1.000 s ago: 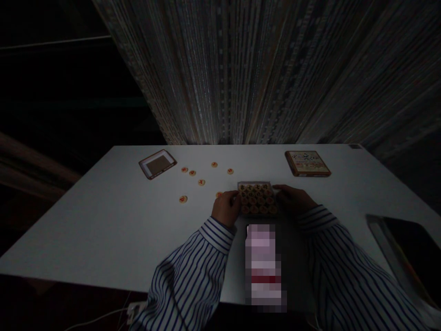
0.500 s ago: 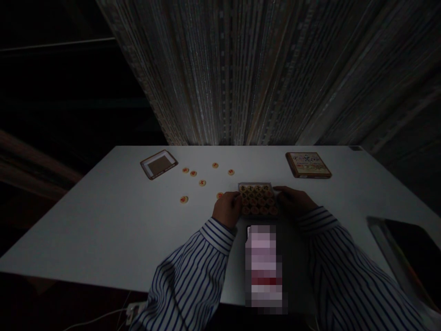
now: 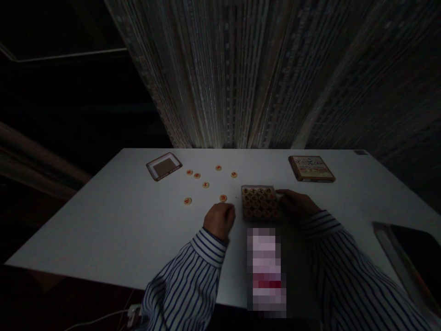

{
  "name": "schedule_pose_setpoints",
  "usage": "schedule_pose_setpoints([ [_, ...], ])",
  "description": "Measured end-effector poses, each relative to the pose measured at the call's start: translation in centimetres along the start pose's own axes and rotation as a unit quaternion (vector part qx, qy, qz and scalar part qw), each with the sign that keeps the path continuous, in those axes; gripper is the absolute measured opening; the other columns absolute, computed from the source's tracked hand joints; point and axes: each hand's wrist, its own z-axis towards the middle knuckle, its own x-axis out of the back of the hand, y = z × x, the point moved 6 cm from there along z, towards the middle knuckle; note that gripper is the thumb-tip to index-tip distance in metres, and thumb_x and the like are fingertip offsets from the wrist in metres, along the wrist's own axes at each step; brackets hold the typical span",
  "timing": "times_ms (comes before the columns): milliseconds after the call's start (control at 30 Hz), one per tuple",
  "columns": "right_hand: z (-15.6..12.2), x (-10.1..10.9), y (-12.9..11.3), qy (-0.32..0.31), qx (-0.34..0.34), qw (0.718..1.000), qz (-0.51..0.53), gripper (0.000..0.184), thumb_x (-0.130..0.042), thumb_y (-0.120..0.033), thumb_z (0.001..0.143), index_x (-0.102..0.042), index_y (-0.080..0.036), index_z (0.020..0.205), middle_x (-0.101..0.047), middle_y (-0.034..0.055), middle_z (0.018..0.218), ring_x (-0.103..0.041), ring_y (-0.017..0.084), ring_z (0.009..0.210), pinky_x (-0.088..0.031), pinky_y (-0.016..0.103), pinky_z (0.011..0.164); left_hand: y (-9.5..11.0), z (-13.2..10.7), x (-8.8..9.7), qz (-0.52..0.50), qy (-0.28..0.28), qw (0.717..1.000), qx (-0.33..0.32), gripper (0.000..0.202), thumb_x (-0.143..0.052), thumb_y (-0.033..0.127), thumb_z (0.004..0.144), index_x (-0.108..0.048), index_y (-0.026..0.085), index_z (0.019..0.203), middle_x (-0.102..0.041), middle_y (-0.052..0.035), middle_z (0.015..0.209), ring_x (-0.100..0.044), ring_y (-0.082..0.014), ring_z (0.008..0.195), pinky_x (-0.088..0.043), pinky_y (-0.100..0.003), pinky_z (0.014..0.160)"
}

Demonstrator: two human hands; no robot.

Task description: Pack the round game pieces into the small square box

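Observation:
A shallow clear box (image 3: 261, 201) is filled with rows of round Chinese chess pieces and sits on the white table. At its right side is my right hand (image 3: 299, 203), the fingers closed at the far right corner and edge. Left of the box, and apart from it, my left hand (image 3: 219, 220) is curled into a fist; its inside is hidden. Just beyond that fist lies a loose chess piece (image 3: 223, 198) with a red character. Several more are scattered farther left, among them one chess piece (image 3: 206, 185) near the middle and another (image 3: 187, 201) at the left.
An upturned box lid (image 3: 164, 166) lies at the back left. A printed flat box (image 3: 311, 168) is at the back right. Toward the right edge lies a dark flat object (image 3: 413, 253). A blurred-out pinkish patch (image 3: 266, 271) is in front of me. Behind the table hangs a string curtain (image 3: 220, 73).
My left hand has drawn away from the box's left side, toward the left and nearer to me. The right hand has stayed at the box. The view has shifted slightly.

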Motion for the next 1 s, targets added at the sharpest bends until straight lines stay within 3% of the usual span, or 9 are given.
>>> schedule_pose_setpoints([
  [467, 0.0, 0.4, 0.2, 0.027, 0.013, 0.999, 0.037, 0.039, -0.042, -0.027, 0.074, -0.064, -0.014, 0.103, -0.067, 0.0045, 0.066, -0.059, 0.016, 0.058, -0.046, 0.027, 0.054, 0.0, -0.8, -0.1, -0.017, -0.016, 1.0, 0.005, 0.017, -0.05, 0.019, 0.079, -0.064, 0.017, 0.088, -0.068, -0.0069, 0.086, -0.059, -0.0192, 0.085, -0.048, -0.033, 0.078],
  [667, 0.0, 2.0, -0.3, 0.087, 0.013, 0.994, 0.069, 0.035, -0.044, -0.032, 0.074, -0.066, -0.015, 0.095, -0.067, 0.0045, 0.067, -0.06, 0.017, 0.06, -0.047, 0.027, 0.056, -0.2, -1.2, 0.7, -0.038, -0.011, 0.999, 0.015, 0.015, -0.053, 0.018, 0.077, -0.064, 0.017, 0.085, -0.068, -0.0064, 0.086, -0.06, -0.018, 0.084, -0.048, -0.032, 0.079],
  [800, 0.0, 3.5, -2.1, 0.136, 0.061, 0.984, 0.093, 0.025, -0.047, -0.032, 0.074, -0.066, -0.019, 0.083, -0.069, 0.0042, 0.071, -0.062, 0.017, 0.066, -0.048, 0.027, 0.061, -0.5, -1.8, 1.6, -0.036, -0.01, 0.999, 0.025, 0.014, -0.053, 0.017, 0.076, -0.065, 0.016, 0.082, -0.067, -0.0066, 0.083, -0.06, -0.0181, 0.082, -0.048, -0.032, 0.077],
  [1000, 0.6, 3.7, -7.1, 0.089, 0.127, 0.986, 0.061, 0.021, -0.049, -0.035, 0.075, -0.064, -0.02, 0.073, -0.066, 0.0018, 0.061, -0.058, 0.014, 0.054, -0.044, 0.024, 0.051, -1.6, -2.8, 3.4, -0.019, 0.003, 0.998, 0.053, 0.014, -0.052, 0.017, 0.076, -0.065, 0.017, 0.079, -0.067, -0.0061, 0.078, -0.06, -0.0176, 0.077, -0.048, -0.031, 0.074],
])
